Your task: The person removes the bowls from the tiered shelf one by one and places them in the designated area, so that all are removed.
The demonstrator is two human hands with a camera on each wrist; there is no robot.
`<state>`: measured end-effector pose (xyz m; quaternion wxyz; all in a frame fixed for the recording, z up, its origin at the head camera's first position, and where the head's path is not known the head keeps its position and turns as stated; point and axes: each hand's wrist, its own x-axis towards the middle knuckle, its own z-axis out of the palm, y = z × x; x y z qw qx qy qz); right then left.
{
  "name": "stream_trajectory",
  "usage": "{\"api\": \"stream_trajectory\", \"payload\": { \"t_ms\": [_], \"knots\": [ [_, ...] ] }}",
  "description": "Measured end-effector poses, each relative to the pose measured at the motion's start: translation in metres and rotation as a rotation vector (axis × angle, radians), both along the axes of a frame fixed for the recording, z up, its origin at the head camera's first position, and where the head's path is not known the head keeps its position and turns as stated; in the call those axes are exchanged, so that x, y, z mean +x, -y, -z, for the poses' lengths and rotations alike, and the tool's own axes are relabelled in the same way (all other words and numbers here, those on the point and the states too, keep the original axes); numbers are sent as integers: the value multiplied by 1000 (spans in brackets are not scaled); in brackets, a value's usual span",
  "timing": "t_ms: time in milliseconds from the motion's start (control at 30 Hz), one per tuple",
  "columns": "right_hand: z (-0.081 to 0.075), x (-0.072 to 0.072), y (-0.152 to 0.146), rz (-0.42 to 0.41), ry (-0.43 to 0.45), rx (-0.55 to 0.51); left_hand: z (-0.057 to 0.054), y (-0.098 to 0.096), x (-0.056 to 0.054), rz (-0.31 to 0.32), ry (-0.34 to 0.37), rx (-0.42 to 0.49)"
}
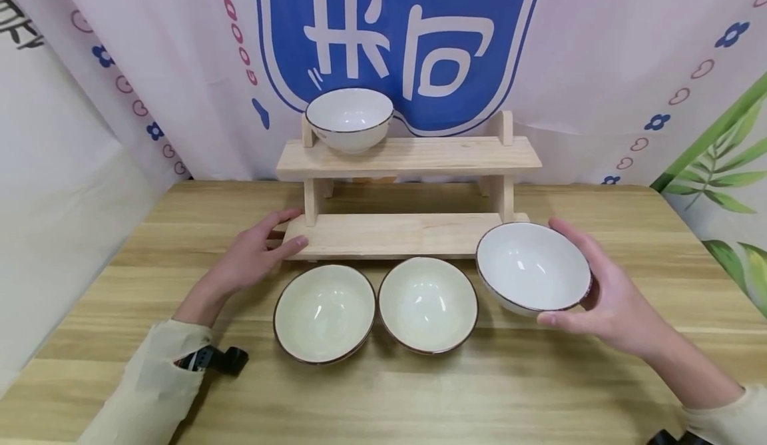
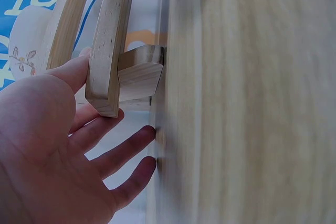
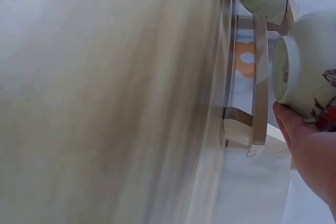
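Note:
My right hand [image 1: 620, 302] holds a white bowl [image 1: 533, 265] with a dark rim by its right side, thumb near the front rim. Raised off the table, this bowl overlaps the front right corner of a two-tier wooden shelf [image 1: 401, 235]. Its foot and a red flower pattern show on the held bowl [image 3: 310, 61] in the right wrist view. My left hand [image 1: 252, 252] grips the left end of the lower board [image 2: 107, 51], thumb over the top and fingers at the edge and underneath. Another white bowl [image 1: 350, 115] sits at the left of the upper tier.
Two cream bowls with dark rims, a left one [image 1: 325, 315] and a right one [image 1: 428, 305], stand side by side on the wooden table [image 1: 419, 405] before the shelf. Behind it hangs a printed curtain [image 1: 198, 38] with a blue emblem.

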<state>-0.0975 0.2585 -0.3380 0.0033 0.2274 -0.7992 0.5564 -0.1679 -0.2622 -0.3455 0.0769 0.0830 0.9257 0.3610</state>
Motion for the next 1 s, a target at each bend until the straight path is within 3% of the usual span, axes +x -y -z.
{"api": "stream_trajectory", "payload": {
  "t_ms": [167, 567, 1000],
  "knots": [
    [6, 3, -3, -36, 13, -19, 0, -1, 0, 2, 1, 6],
    [5, 7, -7, -42, 30, 92, -3, -6, -4, 6, -5, 6],
    [11, 6, -8, -88, 68, 104, -1, -4, -1, -1, 8, -3]
  ]
}}
